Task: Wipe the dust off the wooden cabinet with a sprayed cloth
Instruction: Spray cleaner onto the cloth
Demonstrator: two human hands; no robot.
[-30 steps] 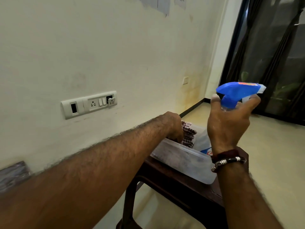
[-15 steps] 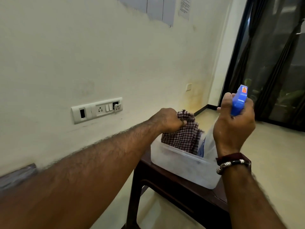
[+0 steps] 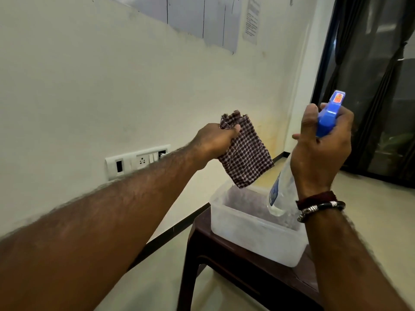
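My left hand (image 3: 216, 141) grips a folded brown-and-white checked cloth (image 3: 246, 157) by its top edge and holds it up in the air above a translucent plastic tub (image 3: 251, 234). My right hand (image 3: 321, 149) is wrapped round the neck of a clear spray bottle (image 3: 281, 191) with a blue trigger head (image 3: 329, 115), to the right of the cloth. The bottle's lower end hangs over the tub. No wooden cabinet is in view.
The tub stands on a dark brown plastic stool (image 3: 242, 274). A cream wall with a white switch-and-socket plate (image 3: 137, 161) runs along the left. Dark curtains (image 3: 377, 86) cover a glass door at the right. Pale floor (image 3: 377, 216) lies around the stool.
My left hand has lifted the cloth out of the tub and raised it. My right hand has turned the spray bottle so its head points away, toward the cloth.
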